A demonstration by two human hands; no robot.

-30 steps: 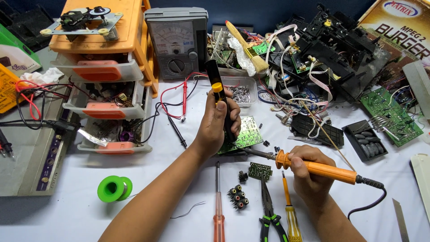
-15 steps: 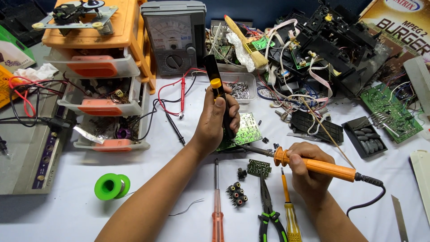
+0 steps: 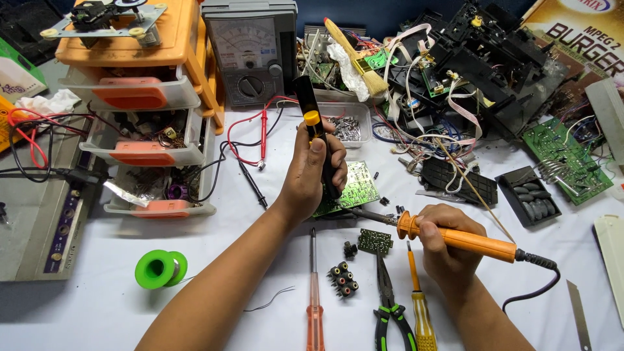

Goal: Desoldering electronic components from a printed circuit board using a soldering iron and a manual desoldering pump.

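Observation:
My left hand (image 3: 315, 170) grips a black desoldering pump (image 3: 311, 123) with a yellow button, held upright with my thumb near the button. Its lower end rests on a green circuit board (image 3: 356, 185) on the white table. My right hand (image 3: 448, 244) holds an orange-handled soldering iron (image 3: 455, 237) whose metal tip points left, reaching the board's near edge under my left hand. A small dark circuit board (image 3: 375, 240) lies just in front of the iron.
An orange screwdriver (image 3: 314, 299), green-handled pliers (image 3: 389, 302) and a yellow screwdriver (image 3: 420, 299) lie near the front. A green solder spool (image 3: 160, 268) sits left. Orange drawer unit (image 3: 140, 91), analog multimeter (image 3: 250, 52), brush (image 3: 354, 55), dismantled electronics (image 3: 494, 58) at the back.
Both hands hold their tools in the same place on the board. The view has shifted slightly; nothing else moved.

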